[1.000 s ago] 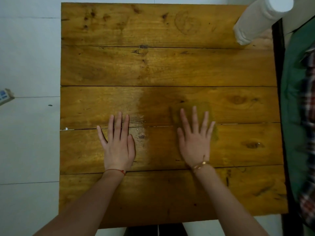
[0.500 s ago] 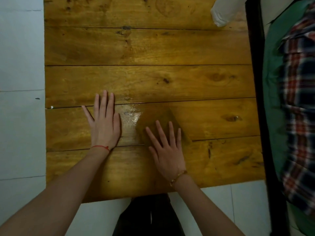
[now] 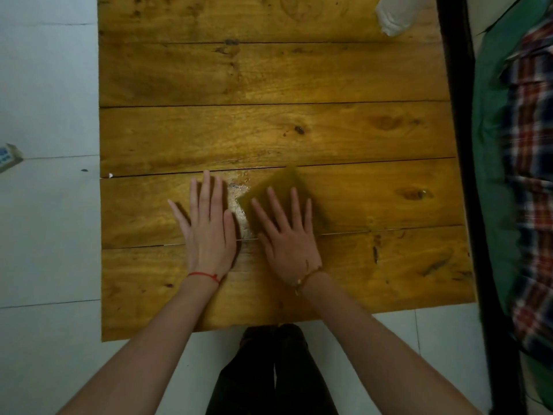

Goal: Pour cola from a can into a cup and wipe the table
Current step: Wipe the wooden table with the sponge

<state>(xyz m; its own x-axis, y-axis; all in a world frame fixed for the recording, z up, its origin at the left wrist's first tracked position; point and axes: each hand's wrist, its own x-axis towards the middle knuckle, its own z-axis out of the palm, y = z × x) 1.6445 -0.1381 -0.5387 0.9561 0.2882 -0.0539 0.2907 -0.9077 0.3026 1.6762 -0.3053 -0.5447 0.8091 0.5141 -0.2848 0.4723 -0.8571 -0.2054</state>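
a flat, square, olive-brown wiping cloth [image 3: 281,190], blurred at its edges, lies on the plank-topped wooden table [image 3: 269,130] under the right hand [image 3: 288,238], whose fingers [image 3: 273,205] are spread wide and pressed flat on it, gripping nothing. just left of the cloth a wet, glistening patch [image 3: 238,202] shows between the 2 hands. the left hand [image 3: 209,232] lies flat on bare wood, fingers together. a white cloth-like roll [image 3: 395,16] sits at the far right corner.

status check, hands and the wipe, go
Left hand flat on the table, empty. Right hand flat on the cloth, pressing beside the wet patch. Nothing in the way.
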